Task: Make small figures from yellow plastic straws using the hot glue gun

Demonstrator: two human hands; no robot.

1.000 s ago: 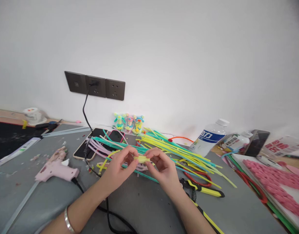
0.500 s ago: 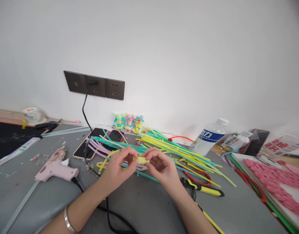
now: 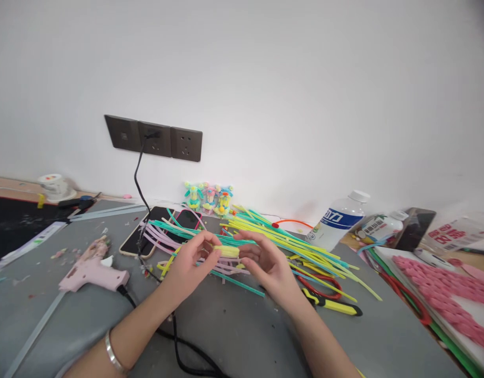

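Note:
Both my hands meet over the grey table [image 3: 234,336], holding a short rolled yellow pipe-cleaner piece [image 3: 227,251] between them. My left hand [image 3: 190,265], with a silver bangle on the wrist, pinches its left end with thumb and fingers. My right hand [image 3: 265,262] touches the right end with its fingertips, the fingers stretched out more loosely. Just behind my hands lies a spread pile of yellow, teal and pink pipe cleaners [image 3: 273,236].
A pink glue gun [image 3: 92,270] lies at left, its black cord running to a wall socket [image 3: 154,138]. Two phones [image 3: 147,231], small pipe-cleaner figures [image 3: 209,198], a water bottle [image 3: 338,220], red-handled scissors [image 3: 320,286], yellow-handled pliers [image 3: 336,306] and pink pieces on a board [image 3: 442,294] surround the pile.
My hands lifted slightly and moved away from me with the yellow piece. My right fingers went from a tight pinch to a looser, more extended hold.

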